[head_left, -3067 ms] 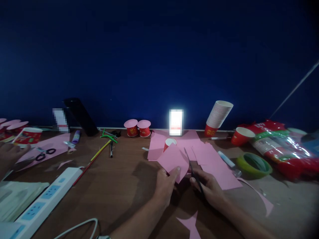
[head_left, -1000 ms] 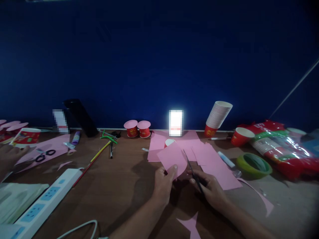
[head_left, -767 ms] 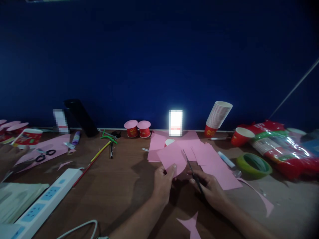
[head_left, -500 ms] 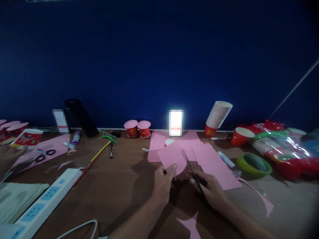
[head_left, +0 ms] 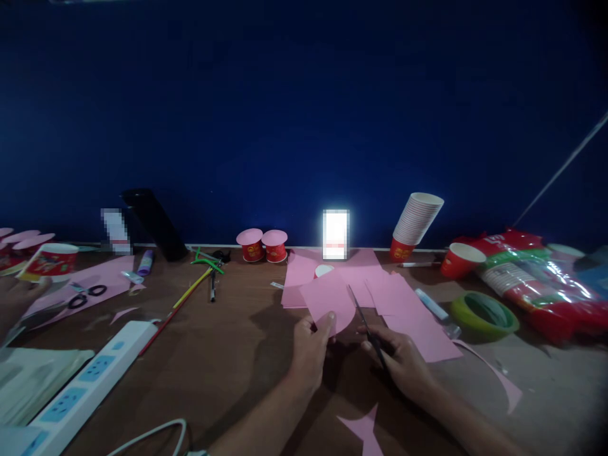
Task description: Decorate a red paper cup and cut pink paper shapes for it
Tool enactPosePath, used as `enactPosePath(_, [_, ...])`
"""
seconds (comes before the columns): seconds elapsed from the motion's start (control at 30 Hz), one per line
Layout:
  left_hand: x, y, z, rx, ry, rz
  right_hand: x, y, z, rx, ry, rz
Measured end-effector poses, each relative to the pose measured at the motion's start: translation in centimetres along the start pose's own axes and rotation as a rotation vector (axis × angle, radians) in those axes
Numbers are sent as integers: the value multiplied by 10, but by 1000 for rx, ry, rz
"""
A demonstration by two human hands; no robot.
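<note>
My left hand [head_left: 308, 354] pinches a piece of pink paper [head_left: 327, 301] by its lower edge and holds it up above the wooden table [head_left: 228, 354]. The paper's right edge is cut in a curve. My right hand [head_left: 401, 361] grips black scissors [head_left: 363, 320], whose blades point up and away at the paper's right edge. Behind the paper, a red paper cup [head_left: 323, 271] stands on more pink sheets [head_left: 403, 310]. A pink offcut [head_left: 363, 430] lies near my arms.
Two capped red cups [head_left: 263, 245], a bright phone [head_left: 335, 234], a leaning cup stack [head_left: 415, 221] and a red cup [head_left: 460, 259] line the wall. Green tape roll [head_left: 483, 315] and plastic bags [head_left: 532, 278] are right. Power strip [head_left: 80, 380], pens, scissors [head_left: 83, 294] and another person's hand [head_left: 14, 301] are left.
Over three seconds my left hand turned the pink paper while the scissors worked round its edge, leaving it rounder on the right. In the last second almost nothing moved.
</note>
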State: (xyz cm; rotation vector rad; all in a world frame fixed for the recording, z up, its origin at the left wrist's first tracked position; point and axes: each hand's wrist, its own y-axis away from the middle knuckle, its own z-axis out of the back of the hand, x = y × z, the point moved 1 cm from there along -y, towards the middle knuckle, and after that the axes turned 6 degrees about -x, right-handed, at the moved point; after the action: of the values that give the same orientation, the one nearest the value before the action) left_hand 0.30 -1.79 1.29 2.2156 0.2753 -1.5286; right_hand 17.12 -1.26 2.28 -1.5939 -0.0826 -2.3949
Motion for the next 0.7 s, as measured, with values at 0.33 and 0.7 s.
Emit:
enactPosePath(0.33, [-2,-1,0,17,15,-20,-10,-3,-1,-57,-153,-49])
enactPosePath(0.7, [-4,12,-7,305,-79,114,1,-9,1,-255,-549,-216])
